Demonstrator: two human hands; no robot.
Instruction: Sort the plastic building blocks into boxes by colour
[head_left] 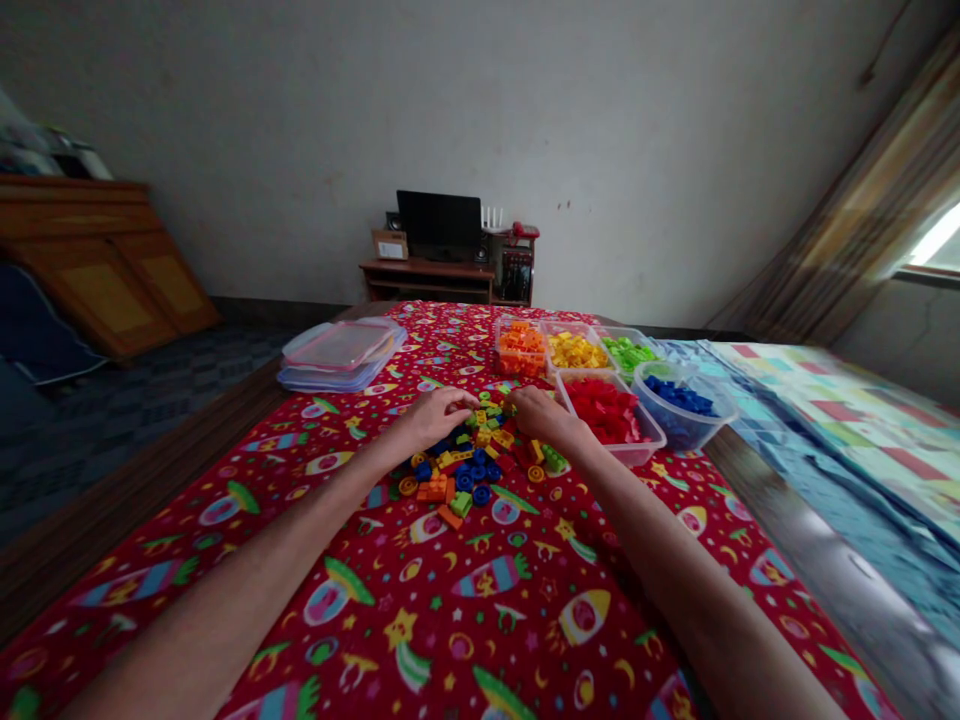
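Blocks (pixel 478 470) piled between left and right edges of tabletop (pixel 795 530) look light, stiff, best pinched by sides; left hand (pixel 437 418) and right hand (pixel 541 413) curl there, can't tell if grasping any.

Table (pixel 802 520), red patterned cloth (pixel 420 600); loose bricks (pixel 480 458), stacked lids (pixel 341 350), tubs (pixel 637 455).
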